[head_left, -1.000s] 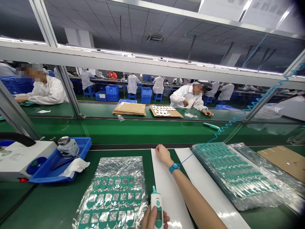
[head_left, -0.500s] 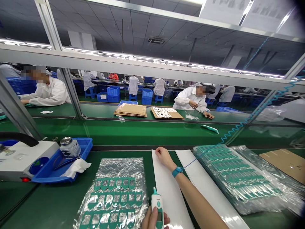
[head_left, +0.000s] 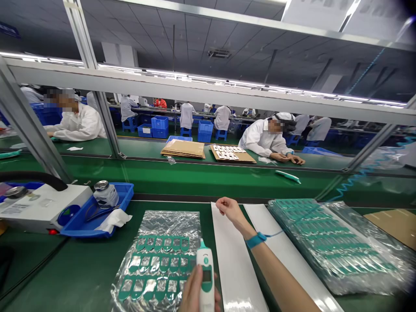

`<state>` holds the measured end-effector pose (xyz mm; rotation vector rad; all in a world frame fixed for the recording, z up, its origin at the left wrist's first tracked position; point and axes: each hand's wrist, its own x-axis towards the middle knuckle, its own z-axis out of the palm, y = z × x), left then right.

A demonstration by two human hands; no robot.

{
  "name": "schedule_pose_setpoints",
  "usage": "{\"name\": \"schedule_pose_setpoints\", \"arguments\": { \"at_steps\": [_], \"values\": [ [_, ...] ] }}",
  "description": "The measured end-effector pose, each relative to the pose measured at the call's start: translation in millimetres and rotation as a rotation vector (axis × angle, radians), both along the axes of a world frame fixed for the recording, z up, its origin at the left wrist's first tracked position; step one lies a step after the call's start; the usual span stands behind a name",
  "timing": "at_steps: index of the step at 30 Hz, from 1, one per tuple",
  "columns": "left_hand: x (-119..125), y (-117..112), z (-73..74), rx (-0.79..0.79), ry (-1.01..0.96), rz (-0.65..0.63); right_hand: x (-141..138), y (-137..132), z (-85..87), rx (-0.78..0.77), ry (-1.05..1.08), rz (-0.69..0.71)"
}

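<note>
My left hand point(head_left: 191, 289) grips a white and green digital thermometer point(head_left: 206, 286). Its tapered green tip points up, and the small grey display faces me. Past it, my right hand point(head_left: 230, 211) is over the far end of a long white glossy strip point(head_left: 232, 255). Its fingers are curled together, and whatever may be between them is too small to make out. A blue wrist strap point(head_left: 256, 239) with a cord is around my right wrist. Left of the thermometer lies a clear plastic sheet point(head_left: 170, 219) with rows of green frame-shaped pieces point(head_left: 164, 263).
A second white strip point(head_left: 292, 260) and a bagged stack of green pieces point(head_left: 325, 238) lie to the right. At left are a blue tray point(head_left: 121, 195) with a jar point(head_left: 105, 195), and a white machine point(head_left: 42, 208). Beyond the green ledge, a co-worker point(head_left: 264, 134) sits near cardboard sheets point(head_left: 183, 148).
My left hand has moved the thermometer up and left, towards the green pieces. My right hand stays near the strip's far end. The co-worker across has brought both hands down together.
</note>
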<state>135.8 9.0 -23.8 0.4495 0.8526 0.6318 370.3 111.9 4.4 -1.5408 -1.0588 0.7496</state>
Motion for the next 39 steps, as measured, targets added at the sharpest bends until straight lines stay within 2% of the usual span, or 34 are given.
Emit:
{"name": "schedule_pose_setpoints", "arguments": {
  "at_steps": [3,7,12,18,27,39],
  "values": [
    [-14,18,18.1,-0.043,-0.065,0.001,-42,-28,20.1,0.005,0.108,0.138],
    [-24,27,36.3,0.018,-0.104,0.128,-98,-66,41.2,-0.029,0.251,0.312],
    [-28,22,39.7,0.079,-0.055,0.189,-136,-88,41.5,-0.058,0.356,0.422],
    [-30,17,42.7,0.091,-0.038,0.245,-142,-91,32.8,-0.081,0.344,0.400],
    [-31,13,40.0,0.052,0.028,0.260,-144,-93,29.9,-0.092,0.318,0.375],
    [-31,9,45.2,0.033,0.024,0.296,-145,-97,30.9,-0.089,0.264,0.345]
  ]
}}
